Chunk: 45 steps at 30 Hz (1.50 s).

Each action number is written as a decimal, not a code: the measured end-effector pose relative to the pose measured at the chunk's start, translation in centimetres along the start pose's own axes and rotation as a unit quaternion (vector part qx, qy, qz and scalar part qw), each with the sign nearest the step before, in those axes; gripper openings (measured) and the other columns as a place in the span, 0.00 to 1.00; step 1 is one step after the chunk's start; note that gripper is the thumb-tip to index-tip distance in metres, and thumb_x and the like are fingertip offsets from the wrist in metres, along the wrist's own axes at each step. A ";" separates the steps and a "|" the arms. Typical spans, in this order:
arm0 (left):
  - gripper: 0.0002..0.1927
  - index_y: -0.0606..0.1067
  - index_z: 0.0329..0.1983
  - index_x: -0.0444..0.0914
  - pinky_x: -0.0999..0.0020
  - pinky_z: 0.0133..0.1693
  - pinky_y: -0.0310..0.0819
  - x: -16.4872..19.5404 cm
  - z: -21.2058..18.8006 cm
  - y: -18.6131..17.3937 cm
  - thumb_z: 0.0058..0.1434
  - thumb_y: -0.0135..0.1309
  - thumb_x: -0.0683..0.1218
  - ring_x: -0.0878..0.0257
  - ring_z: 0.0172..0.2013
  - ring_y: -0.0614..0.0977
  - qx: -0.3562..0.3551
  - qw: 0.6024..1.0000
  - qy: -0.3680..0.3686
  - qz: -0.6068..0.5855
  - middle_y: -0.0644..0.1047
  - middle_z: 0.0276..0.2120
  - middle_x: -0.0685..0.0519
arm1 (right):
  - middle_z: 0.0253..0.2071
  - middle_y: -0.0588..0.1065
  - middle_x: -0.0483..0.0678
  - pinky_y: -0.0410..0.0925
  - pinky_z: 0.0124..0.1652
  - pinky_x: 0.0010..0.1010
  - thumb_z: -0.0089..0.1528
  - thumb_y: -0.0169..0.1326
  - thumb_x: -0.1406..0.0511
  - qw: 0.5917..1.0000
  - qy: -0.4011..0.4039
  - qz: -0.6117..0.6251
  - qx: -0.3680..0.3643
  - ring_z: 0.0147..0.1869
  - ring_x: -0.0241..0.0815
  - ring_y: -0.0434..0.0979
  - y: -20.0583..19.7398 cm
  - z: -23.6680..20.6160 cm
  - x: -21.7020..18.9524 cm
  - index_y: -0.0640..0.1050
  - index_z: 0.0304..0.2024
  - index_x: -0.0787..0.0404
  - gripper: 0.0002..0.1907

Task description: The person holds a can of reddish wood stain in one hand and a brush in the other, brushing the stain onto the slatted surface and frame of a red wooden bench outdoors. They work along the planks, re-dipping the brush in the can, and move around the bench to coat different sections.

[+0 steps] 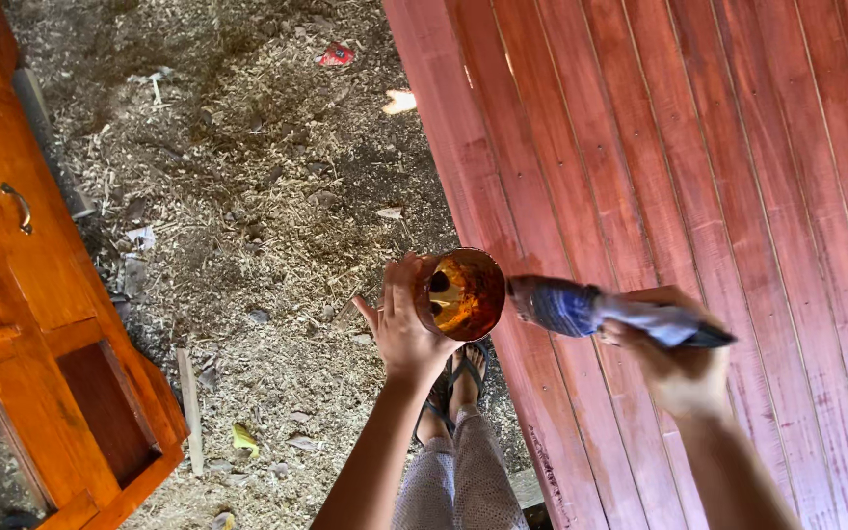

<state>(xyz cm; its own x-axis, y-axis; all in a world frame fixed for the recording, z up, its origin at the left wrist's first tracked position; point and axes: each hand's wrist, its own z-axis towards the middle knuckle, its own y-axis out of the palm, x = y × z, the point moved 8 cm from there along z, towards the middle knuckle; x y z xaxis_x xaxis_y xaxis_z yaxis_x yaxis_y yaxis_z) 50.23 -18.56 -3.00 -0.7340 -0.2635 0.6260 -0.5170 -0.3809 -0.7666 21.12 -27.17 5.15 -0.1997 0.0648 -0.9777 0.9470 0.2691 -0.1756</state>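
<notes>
My left hand (402,324) grips a small round can (463,292) with orange-brown liquid inside, held over the ground just left of a red-stained plank panel (699,157). My right hand (674,368) holds a paintbrush (601,312) by its blue-wrapped handle. The bristle end points left, close to the can's rim. The brush hovers above the plank panel. My feet in sandals (453,388) stand on the ground below the can.
An orange wooden cabinet (46,324) with a metal handle (20,208) stands at the left. The ground (247,177) between is dirt covered with wood shavings and scraps. The plank panel fills the right side.
</notes>
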 end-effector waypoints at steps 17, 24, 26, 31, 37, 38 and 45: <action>0.55 0.60 0.68 0.43 0.36 0.69 0.20 5.2 2.4 1.7 0.45 0.67 0.74 0.53 0.70 0.66 0.010 0.994 0.073 0.085 0.71 0.64 0.52 | 0.43 0.84 0.49 0.77 0.45 0.28 0.57 0.62 0.74 0.992 -0.043 -0.096 -0.063 0.44 0.39 0.86 8.9 4.5 -2.6 0.83 0.43 0.60 0.11; 0.64 0.55 0.69 0.46 0.26 0.69 0.40 -1.0 4.2 2.4 0.35 0.70 0.75 0.52 0.63 0.71 0.024 0.991 -0.063 0.114 0.73 0.57 0.53 | 0.49 0.81 0.53 0.77 0.53 0.34 0.60 0.65 0.71 0.965 -0.228 -0.090 -0.096 0.56 0.47 0.82 5.8 5.6 -0.6 0.80 0.43 0.59 0.10; 0.66 0.54 0.70 0.46 0.25 0.68 0.39 -2.3 4.0 2.0 0.31 0.70 0.73 0.50 0.65 0.70 0.034 0.988 -0.083 0.128 0.72 0.59 0.52 | 0.49 0.81 0.56 0.77 0.43 0.33 0.55 0.68 0.68 0.915 -0.257 -0.275 -0.143 0.47 0.45 0.82 7.4 6.7 1.6 0.83 0.38 0.56 0.10; 0.65 0.55 0.70 0.48 0.22 0.68 0.35 -4.6 4.2 0.3 0.32 0.71 0.74 0.52 0.66 0.70 0.054 0.981 -0.122 0.143 0.72 0.61 0.53 | 0.54 0.78 0.55 0.79 0.49 0.35 0.55 0.64 0.72 0.839 -0.381 -0.298 -0.249 0.58 0.53 0.82 11.4 11.9 2.8 0.80 0.37 0.54 0.10; 0.66 0.53 0.71 0.47 0.21 0.67 0.33 -5.5 5.0 -0.3 0.33 0.69 0.76 0.51 0.66 0.69 0.042 0.977 -0.166 0.128 0.70 0.64 0.53 | 0.52 0.80 0.51 0.73 0.56 0.40 0.57 0.63 0.74 0.854 -0.363 -0.294 -0.229 0.59 0.50 0.82 16.8 24.3 1.1 0.80 0.35 0.56 0.09; 0.67 0.53 0.71 0.46 0.20 0.66 0.32 -5.4 5.2 -0.2 0.33 0.68 0.76 0.50 0.66 0.69 0.037 0.976 -0.172 0.126 0.70 0.64 0.52 | 0.48 0.81 0.46 0.71 0.64 0.40 0.59 0.63 0.74 0.863 -0.382 -0.259 -0.206 0.61 0.47 0.82 17.4 25.8 0.3 0.80 0.35 0.56 0.08; 0.67 0.52 0.72 0.47 0.21 0.67 0.30 -4.5 5.4 0.1 0.35 0.68 0.77 0.52 0.66 0.69 0.020 0.976 -0.190 0.108 0.69 0.64 0.54 | 0.48 0.82 0.49 0.75 0.52 0.38 0.55 0.69 0.68 0.904 -0.173 -0.257 -0.295 0.55 0.47 0.82 13.8 21.7 4.4 0.80 0.29 0.57 0.08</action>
<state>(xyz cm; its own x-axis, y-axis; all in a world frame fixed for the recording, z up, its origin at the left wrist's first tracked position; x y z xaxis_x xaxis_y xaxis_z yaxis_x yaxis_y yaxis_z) 55.92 -22.18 -5.12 -0.6040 -0.6472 0.4650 -0.3462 -0.3125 -0.8846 38.79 -44.04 -4.09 -0.3882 -0.4915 -0.7796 0.4311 0.6508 -0.6250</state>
